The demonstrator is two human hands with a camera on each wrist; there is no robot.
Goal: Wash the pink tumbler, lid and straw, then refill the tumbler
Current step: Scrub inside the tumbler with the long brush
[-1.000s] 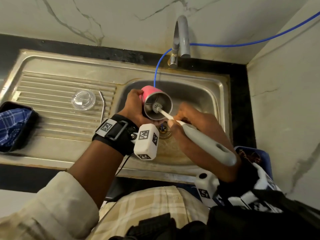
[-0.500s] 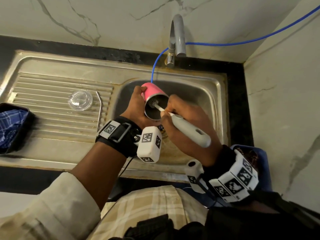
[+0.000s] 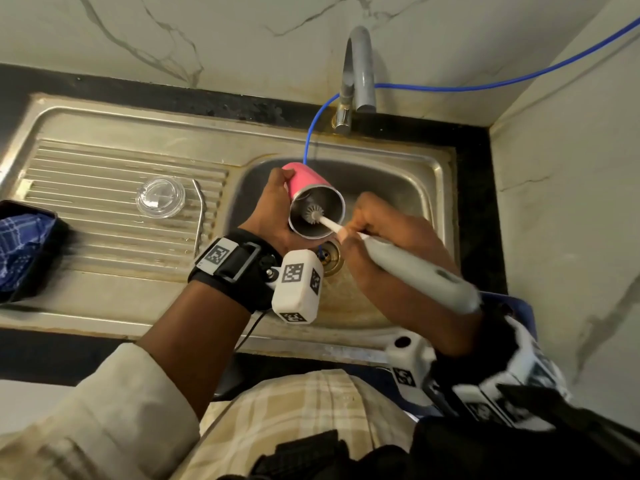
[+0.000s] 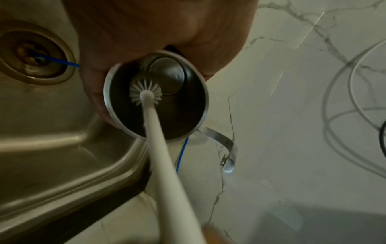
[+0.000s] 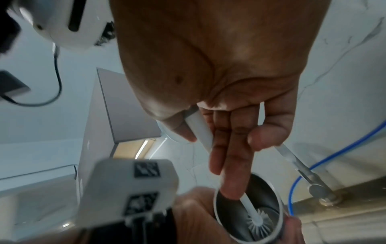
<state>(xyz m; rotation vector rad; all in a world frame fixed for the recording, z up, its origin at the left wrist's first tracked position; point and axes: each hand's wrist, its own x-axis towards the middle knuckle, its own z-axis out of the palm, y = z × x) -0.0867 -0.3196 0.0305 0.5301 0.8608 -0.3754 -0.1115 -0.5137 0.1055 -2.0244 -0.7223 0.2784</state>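
My left hand (image 3: pixel 273 209) grips the pink tumbler (image 3: pixel 304 183) over the sink basin (image 3: pixel 398 188), tilted with its steel mouth (image 4: pixel 155 100) toward me. My right hand (image 3: pixel 388 237) holds a grey-handled bottle brush (image 3: pixel 415 268). Its white bristle head (image 3: pixel 313 213) sits inside the tumbler, near the mouth (image 5: pixel 261 221). The clear lid (image 3: pixel 160 197) lies on the ribbed drainboard (image 3: pixel 104 220), with the bent metal straw (image 3: pixel 199 220) just right of it.
The grey tap (image 3: pixel 358 67) stands behind the basin; a blue tube (image 3: pixel 313 133) runs from the wall down to the drain (image 3: pixel 329 256). A dark tray with a blue checked cloth (image 3: pixel 17 244) sits at the drainboard's left end. A wall (image 3: pixel 571 202) closes the right side.
The brush went deeper into the tumbler half a second ago and has now drawn back toward the mouth. My right hand moved back with it. The left hand kept the tumbler about still.
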